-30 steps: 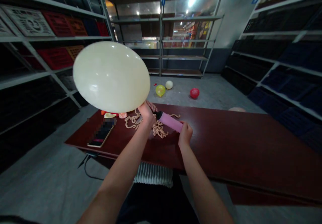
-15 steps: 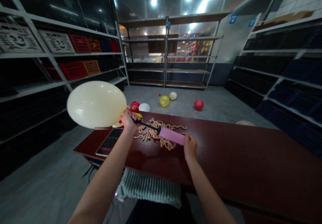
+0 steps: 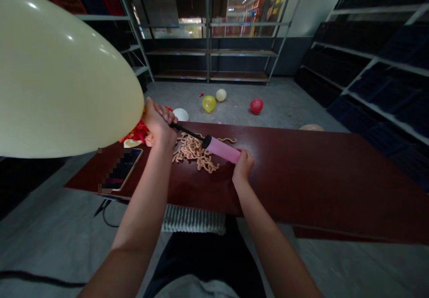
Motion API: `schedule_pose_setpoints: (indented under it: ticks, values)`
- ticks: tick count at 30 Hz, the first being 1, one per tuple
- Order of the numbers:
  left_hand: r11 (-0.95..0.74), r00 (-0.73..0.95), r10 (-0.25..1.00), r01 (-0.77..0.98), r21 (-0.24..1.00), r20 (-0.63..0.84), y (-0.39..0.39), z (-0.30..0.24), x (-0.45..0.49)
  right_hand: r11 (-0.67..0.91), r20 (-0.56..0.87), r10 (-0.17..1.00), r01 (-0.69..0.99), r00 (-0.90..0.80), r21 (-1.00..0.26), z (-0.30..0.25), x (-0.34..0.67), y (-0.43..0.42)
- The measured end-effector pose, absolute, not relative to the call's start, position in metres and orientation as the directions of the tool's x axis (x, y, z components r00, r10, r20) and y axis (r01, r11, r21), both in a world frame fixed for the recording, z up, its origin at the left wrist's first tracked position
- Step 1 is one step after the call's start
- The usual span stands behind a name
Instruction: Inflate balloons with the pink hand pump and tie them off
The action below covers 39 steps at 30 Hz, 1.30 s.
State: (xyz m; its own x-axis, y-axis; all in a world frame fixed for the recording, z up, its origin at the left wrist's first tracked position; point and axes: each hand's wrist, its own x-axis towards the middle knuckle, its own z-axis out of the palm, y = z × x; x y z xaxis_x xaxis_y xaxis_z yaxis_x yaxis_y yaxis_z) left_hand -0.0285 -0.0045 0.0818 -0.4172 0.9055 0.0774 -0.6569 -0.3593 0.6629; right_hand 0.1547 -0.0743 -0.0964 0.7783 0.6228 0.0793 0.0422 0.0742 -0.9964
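Observation:
A large, cream-coloured inflated balloon (image 3: 67,79) fills the upper left, cut off by the picture's edge. My left hand (image 3: 157,119) is closed at its neck and also around the black end of a hand pump; the join is hidden by my fingers. The pump's thin black rod (image 3: 187,131) runs down to its pink barrel (image 3: 223,149). Around the barrel's lower right end my right hand (image 3: 243,166) is wrapped. Beneath the pump lies a heap of beige, wavy, uninflated long balloons (image 3: 192,149) on the dark red table (image 3: 301,177).
A phone (image 3: 124,170) lies at the table's left, near red deflated balloons (image 3: 137,132). On the floor beyond are a yellow balloon (image 3: 208,104), a cream balloon (image 3: 221,95), a red balloon (image 3: 256,106) and a white balloon (image 3: 181,114). Metal shelves (image 3: 208,52) line the back.
The balloon looks much larger and reaches further up and left. My view has tilted downward. Both hands still hold the pump, with a similar length of rod showing.

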Motion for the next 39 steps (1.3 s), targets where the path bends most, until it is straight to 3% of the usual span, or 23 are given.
schedule_pose_setpoints:
  ticks: [4,8,17,22,30,39]
  values:
    - [-0.331,-0.354,0.929,-0.659,0.675,0.11,-0.001,0.055,0.019,0.082,0.061,0.608,0.013,0.791,-0.997,-0.098,0.155,-0.073]
    - [-0.281,-0.351,0.936,-0.682,0.675,0.035,0.0,0.03,0.045,0.086,0.059,0.6,0.009,0.798,-0.996,-0.1,0.157,-0.07]
    - [-0.186,-0.297,0.951,-0.778,0.6,-0.09,-0.016,0.031,0.01,0.163,0.12,0.693,0.007,0.711,-0.987,-0.099,0.154,-0.066]
    - [-0.201,-0.315,0.943,-0.798,0.568,-0.108,-0.029,0.033,-0.009,0.162,0.113,0.773,-0.023,0.624,-0.986,-0.102,0.152,-0.065]
    - [-0.303,-0.426,0.899,-0.773,0.557,-0.102,-0.032,0.043,-0.061,0.145,0.084,0.773,-0.045,0.629,-0.988,-0.104,0.161,-0.054]
    - [-0.392,-0.507,0.862,-0.695,0.603,-0.023,-0.022,0.092,-0.109,0.183,0.091,0.763,-0.079,0.639,-0.98,-0.101,0.148,-0.035]
